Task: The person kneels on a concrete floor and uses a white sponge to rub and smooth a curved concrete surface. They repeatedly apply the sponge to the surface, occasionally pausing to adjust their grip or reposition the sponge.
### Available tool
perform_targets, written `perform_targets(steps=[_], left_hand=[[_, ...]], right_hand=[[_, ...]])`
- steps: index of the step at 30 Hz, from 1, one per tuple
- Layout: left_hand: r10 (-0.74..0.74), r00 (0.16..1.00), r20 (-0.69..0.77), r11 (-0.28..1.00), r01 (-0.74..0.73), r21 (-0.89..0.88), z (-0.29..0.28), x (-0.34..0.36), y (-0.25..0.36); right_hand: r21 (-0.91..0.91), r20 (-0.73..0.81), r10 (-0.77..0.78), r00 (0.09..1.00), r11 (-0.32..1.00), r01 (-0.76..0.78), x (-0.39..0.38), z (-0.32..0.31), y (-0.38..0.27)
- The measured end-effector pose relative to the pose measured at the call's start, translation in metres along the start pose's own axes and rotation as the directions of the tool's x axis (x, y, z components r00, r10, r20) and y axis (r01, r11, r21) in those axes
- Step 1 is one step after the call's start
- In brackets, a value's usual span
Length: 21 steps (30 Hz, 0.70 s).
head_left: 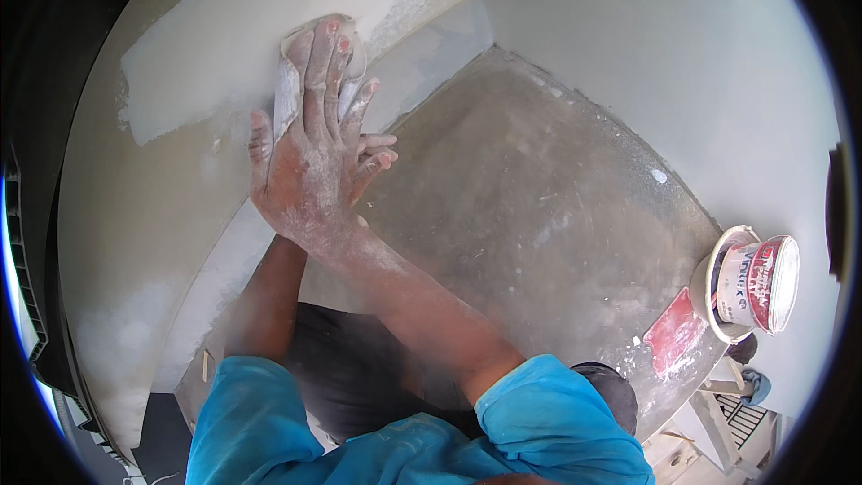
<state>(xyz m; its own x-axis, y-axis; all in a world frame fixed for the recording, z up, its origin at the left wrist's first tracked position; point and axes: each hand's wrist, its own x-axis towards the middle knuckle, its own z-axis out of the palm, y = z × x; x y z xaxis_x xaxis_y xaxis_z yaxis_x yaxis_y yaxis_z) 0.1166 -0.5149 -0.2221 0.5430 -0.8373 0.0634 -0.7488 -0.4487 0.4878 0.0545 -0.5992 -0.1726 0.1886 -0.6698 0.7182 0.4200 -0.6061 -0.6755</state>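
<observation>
My right hand (310, 157) is coated in white dust. Its extended fingers press a pale, curled sheet that looks like sandpaper (287, 94) against the wall, with the sheet's edges showing on both sides of the fingers. Beneath this hand, my left forearm crosses under the right wrist. Most of my left hand (381, 160) is hidden there; only some bent fingertips stick out to the right, and what they touch cannot be seen. Around the sheet lies a smooth white filler patch (215, 45) on the beige wall (144, 207).
Grey dusty concrete floor (503, 207) meets a pale wall (664, 54) on the right. A lidded white-and-red tub (759, 283) sits in a cream bucket (709, 296) by that wall. Beside it lies a red flat piece (673, 330) with white smears.
</observation>
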Motion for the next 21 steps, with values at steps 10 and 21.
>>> perform_targets(steps=[10,21], left_hand=[[0.116,0.981,-0.155,0.992,-0.121,-0.027,-0.002,-0.008,0.014],[0.045,0.98,-0.191,0.985,-0.076,-0.154,0.007,-0.011,-0.008]], right_hand=[[0.12,-0.043,0.13,0.991,0.985,-0.124,0.041,-0.009,0.012],[-0.122,-0.11,0.085,0.99,0.988,-0.098,0.071,-0.022,0.016]])
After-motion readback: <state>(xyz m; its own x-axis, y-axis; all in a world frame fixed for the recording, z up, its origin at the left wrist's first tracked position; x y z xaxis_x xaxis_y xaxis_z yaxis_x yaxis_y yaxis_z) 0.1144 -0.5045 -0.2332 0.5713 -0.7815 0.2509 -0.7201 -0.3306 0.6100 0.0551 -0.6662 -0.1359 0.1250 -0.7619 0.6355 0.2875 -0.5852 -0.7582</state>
